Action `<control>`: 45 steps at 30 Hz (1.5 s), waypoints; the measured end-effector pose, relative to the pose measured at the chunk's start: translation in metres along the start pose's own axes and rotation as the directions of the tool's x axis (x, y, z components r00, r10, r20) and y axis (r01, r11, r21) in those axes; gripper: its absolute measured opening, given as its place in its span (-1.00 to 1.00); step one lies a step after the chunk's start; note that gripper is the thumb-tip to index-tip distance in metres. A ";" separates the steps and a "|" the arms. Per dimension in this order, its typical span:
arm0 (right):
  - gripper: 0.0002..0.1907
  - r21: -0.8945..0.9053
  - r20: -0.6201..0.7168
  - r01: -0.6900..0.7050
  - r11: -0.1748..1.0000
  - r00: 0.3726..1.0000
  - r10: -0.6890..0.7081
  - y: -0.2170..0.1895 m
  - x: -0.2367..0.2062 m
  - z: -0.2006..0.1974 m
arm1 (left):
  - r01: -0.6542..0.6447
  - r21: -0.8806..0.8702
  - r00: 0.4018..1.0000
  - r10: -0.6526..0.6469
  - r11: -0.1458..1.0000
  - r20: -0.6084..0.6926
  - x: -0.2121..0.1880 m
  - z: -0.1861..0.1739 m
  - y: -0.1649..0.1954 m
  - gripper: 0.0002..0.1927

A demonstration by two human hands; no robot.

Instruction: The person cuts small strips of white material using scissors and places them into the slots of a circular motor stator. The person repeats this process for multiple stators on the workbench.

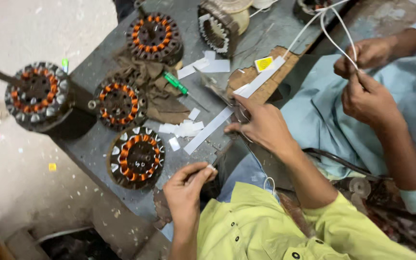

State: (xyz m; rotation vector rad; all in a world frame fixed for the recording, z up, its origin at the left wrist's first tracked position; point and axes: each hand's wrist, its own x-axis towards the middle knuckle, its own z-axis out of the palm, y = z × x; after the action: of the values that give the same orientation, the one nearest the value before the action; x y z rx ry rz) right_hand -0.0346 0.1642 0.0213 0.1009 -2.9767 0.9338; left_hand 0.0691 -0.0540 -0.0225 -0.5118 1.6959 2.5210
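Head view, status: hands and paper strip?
Left hand pinching a small white piece. Right hand on long white paper strip. Co-worker's hands on white cord, apart.

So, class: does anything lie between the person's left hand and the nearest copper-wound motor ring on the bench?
Nothing visible does. The left hand, pinching a small white slip, sits right beside the ring, with only bare bench between them. Loose white paper pieces lie further up, off that line.

Four copper-wound stators (136, 156) flat, one more on edge, one green screwdriver (176, 83), four hands (265, 126).
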 end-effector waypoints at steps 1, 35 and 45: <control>-0.05 -0.012 0.003 -0.002 1.000 1.000 0.002 -0.004 0.006 -0.002 | -0.019 -0.038 1.000 0.020 0.999 0.021 -0.003 -0.004 -0.003 -0.86; -0.75 0.752 0.062 0.165 0.638 0.946 -0.317 -0.019 -0.068 0.050 | -0.242 0.112 0.970 0.241 0.964 0.026 -0.010 -0.009 -0.019 -0.82; -0.73 0.798 0.161 0.143 0.586 0.886 -0.435 -0.023 -0.063 0.061 | -0.140 -0.090 0.988 0.145 0.986 0.059 -0.015 -0.038 -0.034 -0.88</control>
State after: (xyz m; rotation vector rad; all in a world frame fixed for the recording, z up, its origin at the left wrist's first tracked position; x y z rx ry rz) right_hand 0.0299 0.1136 -0.0178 0.8241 -2.3934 2.2428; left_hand 0.1000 -0.0733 -0.0607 -0.3197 1.6648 2.6868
